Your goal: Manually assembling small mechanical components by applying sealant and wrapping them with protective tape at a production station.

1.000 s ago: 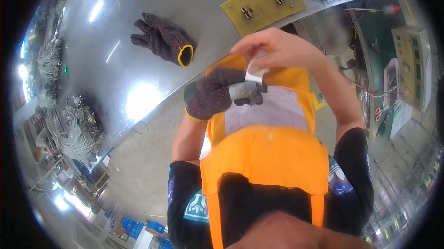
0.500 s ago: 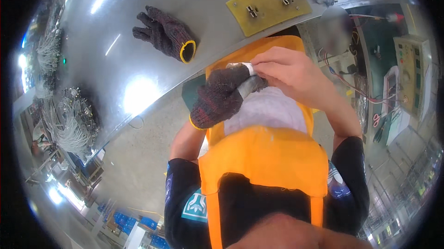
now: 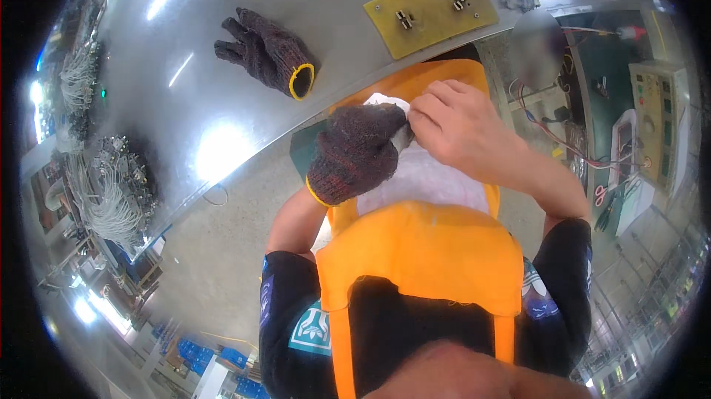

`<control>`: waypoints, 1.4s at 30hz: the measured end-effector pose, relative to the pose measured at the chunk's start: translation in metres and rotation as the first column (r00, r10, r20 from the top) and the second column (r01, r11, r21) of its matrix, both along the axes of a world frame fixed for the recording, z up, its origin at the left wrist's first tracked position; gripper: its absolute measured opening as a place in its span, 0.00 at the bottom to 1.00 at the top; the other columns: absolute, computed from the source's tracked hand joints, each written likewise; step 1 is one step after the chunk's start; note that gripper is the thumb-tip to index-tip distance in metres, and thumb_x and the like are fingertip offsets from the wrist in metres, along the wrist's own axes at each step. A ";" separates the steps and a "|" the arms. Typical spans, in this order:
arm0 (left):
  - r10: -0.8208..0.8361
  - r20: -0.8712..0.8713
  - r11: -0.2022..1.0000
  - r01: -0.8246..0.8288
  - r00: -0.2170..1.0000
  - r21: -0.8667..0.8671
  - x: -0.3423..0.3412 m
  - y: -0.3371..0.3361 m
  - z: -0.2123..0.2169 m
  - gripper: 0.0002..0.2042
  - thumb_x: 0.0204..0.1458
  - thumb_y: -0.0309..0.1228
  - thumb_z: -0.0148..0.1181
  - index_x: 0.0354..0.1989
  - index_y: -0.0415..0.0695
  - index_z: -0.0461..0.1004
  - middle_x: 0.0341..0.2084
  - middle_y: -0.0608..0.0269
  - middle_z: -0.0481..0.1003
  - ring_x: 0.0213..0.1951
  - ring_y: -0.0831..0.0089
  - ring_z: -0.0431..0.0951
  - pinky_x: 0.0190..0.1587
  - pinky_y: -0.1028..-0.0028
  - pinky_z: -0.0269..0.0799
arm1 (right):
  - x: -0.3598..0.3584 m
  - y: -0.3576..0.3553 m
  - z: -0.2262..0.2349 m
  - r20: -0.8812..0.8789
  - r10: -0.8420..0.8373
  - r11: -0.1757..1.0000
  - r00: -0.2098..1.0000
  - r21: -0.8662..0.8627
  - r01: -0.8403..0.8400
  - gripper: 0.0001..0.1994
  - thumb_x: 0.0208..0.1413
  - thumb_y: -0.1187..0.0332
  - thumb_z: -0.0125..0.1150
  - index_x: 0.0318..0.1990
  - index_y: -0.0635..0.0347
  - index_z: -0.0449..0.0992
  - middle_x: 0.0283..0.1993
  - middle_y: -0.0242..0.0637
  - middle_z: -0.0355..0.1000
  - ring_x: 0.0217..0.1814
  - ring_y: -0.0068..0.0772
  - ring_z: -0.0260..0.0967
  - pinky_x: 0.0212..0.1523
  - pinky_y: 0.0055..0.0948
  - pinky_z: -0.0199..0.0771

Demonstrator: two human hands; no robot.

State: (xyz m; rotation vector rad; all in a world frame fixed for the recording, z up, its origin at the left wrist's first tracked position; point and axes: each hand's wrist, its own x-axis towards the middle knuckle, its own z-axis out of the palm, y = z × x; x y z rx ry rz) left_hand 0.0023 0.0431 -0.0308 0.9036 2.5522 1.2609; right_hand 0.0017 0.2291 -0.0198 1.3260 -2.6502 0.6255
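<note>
Between gloved fingers (image 3: 386,122) and bare fingers (image 3: 426,116) shows grey wrapping (image 3: 403,137).

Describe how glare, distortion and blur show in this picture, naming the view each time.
Head view: glare whitens part of the metal table, with thinner streaks above; head view: the table's front edge bends and the picture's corners go black; head view: a roundish patch right of the yellow board is smeared, while the gloved left hand and bare right hand look fairly clear.
</note>
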 end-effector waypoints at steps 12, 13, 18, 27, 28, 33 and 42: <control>-0.154 0.385 0.964 0.052 0.910 0.261 -0.005 -0.005 -0.010 0.08 0.33 0.20 0.49 0.24 0.41 0.73 0.17 0.57 0.70 0.21 0.62 0.70 0.26 0.70 0.65 | -0.001 0.004 -0.015 0.329 -0.074 0.927 0.941 -0.324 0.186 0.07 0.31 0.79 0.59 0.23 0.64 0.69 0.23 0.38 0.67 0.27 0.39 0.67 0.28 0.29 0.68; -0.175 0.532 0.953 0.006 0.828 0.303 -0.004 -0.007 -0.011 0.08 0.34 0.19 0.50 0.24 0.39 0.73 0.17 0.58 0.71 0.21 0.66 0.70 0.26 0.72 0.65 | -0.002 0.006 -0.015 0.457 -0.029 0.909 0.889 -0.358 0.214 0.06 0.34 0.79 0.59 0.24 0.64 0.70 0.23 0.38 0.67 0.27 0.36 0.67 0.28 0.27 0.68; -0.247 0.742 0.933 -0.055 0.623 0.356 -0.011 -0.006 0.010 0.05 0.40 0.21 0.54 0.26 0.35 0.74 0.18 0.61 0.72 0.22 0.74 0.71 0.27 0.76 0.66 | -0.008 0.018 -0.015 0.887 0.123 0.851 0.444 -0.325 0.413 0.03 0.40 0.78 0.59 0.25 0.65 0.71 0.25 0.33 0.70 0.28 0.23 0.67 0.30 0.22 0.66; -0.129 0.738 0.972 -0.063 0.662 0.227 -0.009 -0.009 0.010 0.04 0.44 0.24 0.55 0.26 0.37 0.75 0.18 0.61 0.71 0.23 0.75 0.71 0.28 0.76 0.65 | -0.001 0.012 -0.009 0.613 0.065 0.892 0.788 -0.389 0.229 0.02 0.43 0.77 0.58 0.27 0.64 0.73 0.27 0.36 0.71 0.30 0.30 0.69 0.31 0.24 0.67; -0.135 0.676 0.978 -0.012 0.725 0.207 -0.008 -0.010 0.005 0.04 0.44 0.23 0.54 0.26 0.38 0.75 0.17 0.61 0.71 0.23 0.75 0.71 0.28 0.76 0.65 | 0.002 0.010 -0.010 0.532 -0.014 0.915 0.846 -0.334 0.226 0.03 0.41 0.77 0.59 0.26 0.64 0.72 0.27 0.37 0.70 0.30 0.33 0.68 0.31 0.25 0.67; -0.183 0.416 0.979 0.129 0.891 0.155 -0.004 -0.013 -0.005 0.07 0.46 0.26 0.54 0.24 0.32 0.73 0.18 0.57 0.73 0.21 0.71 0.73 0.26 0.75 0.67 | 0.007 0.002 -0.003 0.300 -0.139 0.954 0.944 -0.213 0.208 0.04 0.38 0.77 0.59 0.25 0.63 0.72 0.25 0.37 0.69 0.28 0.37 0.67 0.29 0.28 0.67; -0.281 0.746 0.935 -0.002 0.603 0.353 -0.013 -0.001 0.018 0.09 0.44 0.26 0.56 0.27 0.30 0.73 0.23 0.54 0.75 0.27 0.70 0.76 0.31 0.74 0.72 | -0.003 0.019 -0.005 0.863 0.128 0.827 0.489 -0.365 0.428 0.03 0.41 0.78 0.56 0.24 0.65 0.68 0.24 0.39 0.68 0.27 0.34 0.67 0.29 0.25 0.66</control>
